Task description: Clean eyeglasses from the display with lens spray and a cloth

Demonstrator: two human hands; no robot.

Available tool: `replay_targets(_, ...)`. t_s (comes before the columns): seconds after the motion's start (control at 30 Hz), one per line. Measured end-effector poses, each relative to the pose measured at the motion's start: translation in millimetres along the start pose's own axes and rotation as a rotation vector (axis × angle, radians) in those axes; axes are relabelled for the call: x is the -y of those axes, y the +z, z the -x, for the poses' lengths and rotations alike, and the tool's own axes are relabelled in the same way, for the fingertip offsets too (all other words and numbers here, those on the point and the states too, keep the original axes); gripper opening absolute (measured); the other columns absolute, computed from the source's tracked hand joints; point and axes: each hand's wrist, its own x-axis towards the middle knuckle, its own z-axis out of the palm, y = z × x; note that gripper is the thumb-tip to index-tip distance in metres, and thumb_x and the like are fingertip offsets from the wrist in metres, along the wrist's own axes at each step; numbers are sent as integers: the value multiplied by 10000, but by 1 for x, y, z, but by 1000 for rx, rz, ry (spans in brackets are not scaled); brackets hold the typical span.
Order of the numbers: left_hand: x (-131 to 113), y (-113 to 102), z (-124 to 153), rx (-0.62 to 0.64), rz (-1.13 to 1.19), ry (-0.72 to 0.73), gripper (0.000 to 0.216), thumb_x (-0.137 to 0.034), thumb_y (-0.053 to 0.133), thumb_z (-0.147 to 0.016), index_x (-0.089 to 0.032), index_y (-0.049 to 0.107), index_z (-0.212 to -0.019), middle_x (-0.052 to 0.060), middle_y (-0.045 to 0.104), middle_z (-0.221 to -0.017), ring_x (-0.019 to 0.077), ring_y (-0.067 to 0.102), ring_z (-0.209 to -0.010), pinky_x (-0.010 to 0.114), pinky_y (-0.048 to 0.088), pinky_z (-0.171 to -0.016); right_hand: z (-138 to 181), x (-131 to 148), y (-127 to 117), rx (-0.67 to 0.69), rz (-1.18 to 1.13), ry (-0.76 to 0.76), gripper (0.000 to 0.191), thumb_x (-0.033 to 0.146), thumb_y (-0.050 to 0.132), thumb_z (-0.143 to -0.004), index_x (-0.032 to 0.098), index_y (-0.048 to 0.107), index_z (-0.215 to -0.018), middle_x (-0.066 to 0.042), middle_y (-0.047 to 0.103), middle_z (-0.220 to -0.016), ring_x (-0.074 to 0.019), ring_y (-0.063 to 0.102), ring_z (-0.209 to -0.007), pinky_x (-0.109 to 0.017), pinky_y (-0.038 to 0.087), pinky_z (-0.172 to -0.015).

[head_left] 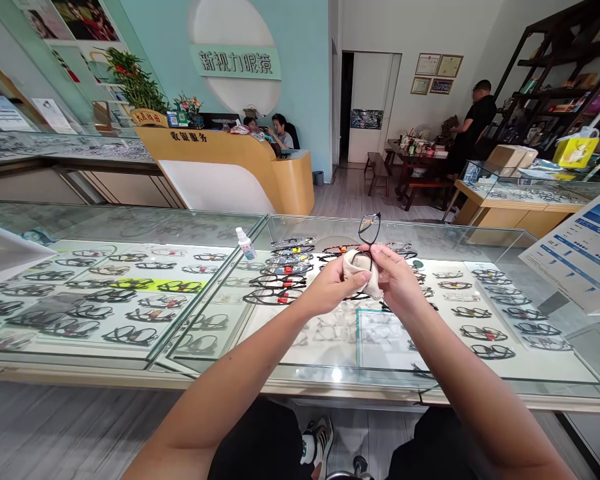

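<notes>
Both forearms are raised over the glass display counter, seemingly so that the work is kept clear of the pane. The left hand is closed, with a pale cleaning cloth pinched between thumb and fingers. The right hand is likewise closed, and the black spectacles are gripped by it through the cloth. One lens is wrapped and the other is left standing above the fingers. A small spray bottle is set within reach on the glass, above rows of displayed frames. Beyond, a curved reception desk is seen.
</notes>
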Motion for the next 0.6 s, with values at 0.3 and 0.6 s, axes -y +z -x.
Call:
replay_targets(0.3, 8, 11, 2, -199, 40, 43, 608, -646, 774, -868, -157, 654, -1211, -17, 633, -711, 118, 533, -618, 244, 433, -627, 4, -12, 7, 33, 15, -76, 297, 493, 916, -755, 237, 807, -859, 2, 731, -890, -143, 600, -800, -249, 460, -693)
replay_targets(0.6, -3, 1, -1, -132, -105, 73, 591, -747, 617, -929, -160, 618, -860, -28, 474, -661, 104, 365, -601, 252, 332, -582, 1, -6, 3, 18, 91, -128, 273, 470, 909, -751, 244, 840, -887, -45, 742, -1068, -206, 660, -1016, -291, 533, -827)
